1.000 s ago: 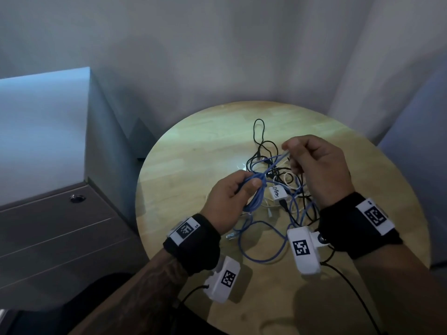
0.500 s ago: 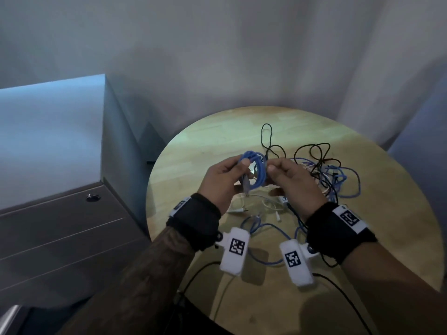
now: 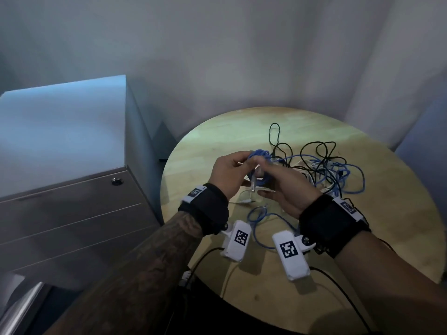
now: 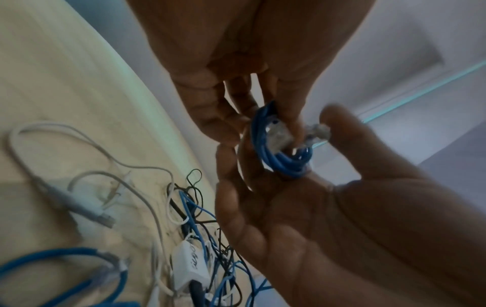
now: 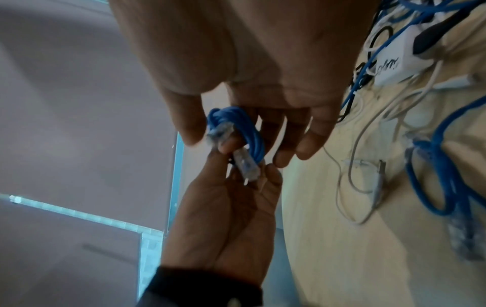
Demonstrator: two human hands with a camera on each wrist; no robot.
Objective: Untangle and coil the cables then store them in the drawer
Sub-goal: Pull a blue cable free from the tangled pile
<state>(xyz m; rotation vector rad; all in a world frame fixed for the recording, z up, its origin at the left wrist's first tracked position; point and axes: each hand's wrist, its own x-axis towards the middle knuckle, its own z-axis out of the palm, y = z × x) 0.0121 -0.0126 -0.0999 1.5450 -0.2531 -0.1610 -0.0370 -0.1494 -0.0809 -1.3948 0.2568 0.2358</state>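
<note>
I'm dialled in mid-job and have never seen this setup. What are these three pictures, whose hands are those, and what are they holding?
There is no machine here: a person works with bare hands and wears three cameras. The wide picture comes from the head and looks down at a round wooden table. The other two come from the white boxes strapped at each wrist and look along the fingers. The left hand and right hand together hold a small blue cable coil with clear plugs, above the table. A tangle of blue, black and white cables lies to the right, not yet sorted. The grey drawer cabinet stands on the left, its drawers closed.
</note>
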